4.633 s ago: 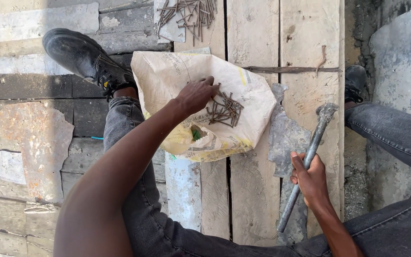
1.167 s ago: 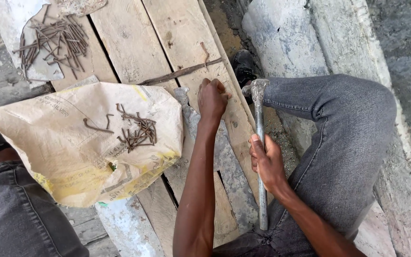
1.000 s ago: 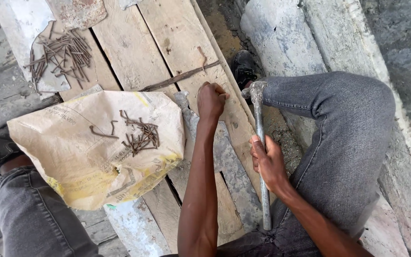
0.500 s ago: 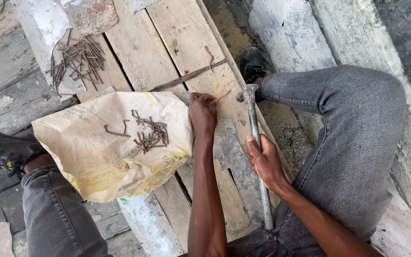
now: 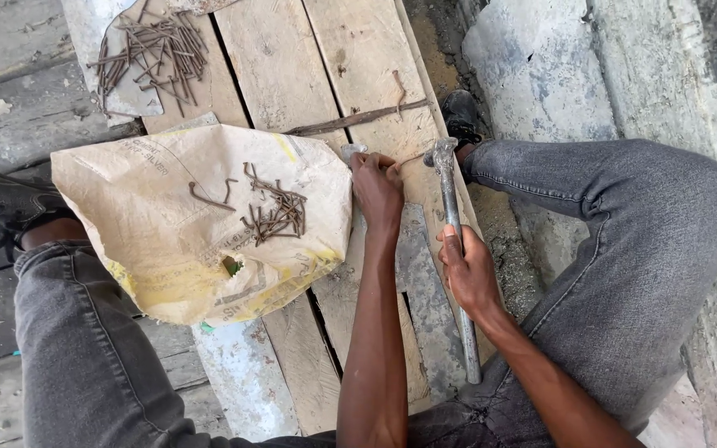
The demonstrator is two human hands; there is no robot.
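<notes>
My left hand [image 5: 378, 187] pinches a bent rusty nail [image 5: 409, 159] and holds it flat on a wooden plank [image 5: 358, 58]. My right hand [image 5: 468, 271] grips the shaft of a metal hammer [image 5: 453, 232], whose head rests beside the nail's tip. A crumpled paper sack [image 5: 168, 241] lies to the left with a small heap of bent nails [image 5: 274, 213] on it.
A larger pile of rusty nails [image 5: 151, 50] sits on a grey sheet at the top left. A long rusty rod [image 5: 357, 119] lies across the planks. My jeans-clad legs flank the work spot; my right knee [image 5: 649, 207] rises beside a concrete ledge [image 5: 541, 66].
My left hand went from the nail heap on the sack to the plank, now holding one nail there. The hammer head came down beside it. The view turned.
</notes>
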